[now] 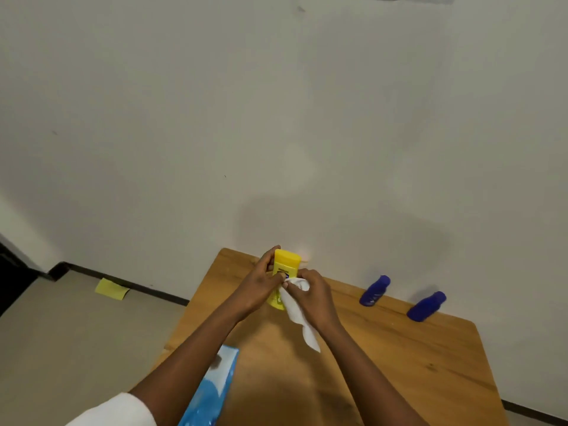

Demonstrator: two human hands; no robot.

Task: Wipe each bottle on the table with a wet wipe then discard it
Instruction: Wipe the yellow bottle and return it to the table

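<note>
my left hand (261,287) is gripping the upright yellow bottle (284,273) near the wooden table's (399,348) far edge while my right hand (313,295) is pinching a white wet wipe (299,315) against its label, two blue bottles (374,291) standing well apart to the right, the blue wipes pack (212,392) lying by my left forearm.

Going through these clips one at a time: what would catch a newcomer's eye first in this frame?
First the bright yellow bottle at the table's far edge, gripped by the left hand while the right hand holds a white wet wipe against it. Next, two blue bottles standing untouched to the right near the wall, and the blue wipes pack at the near left edge.
</note>
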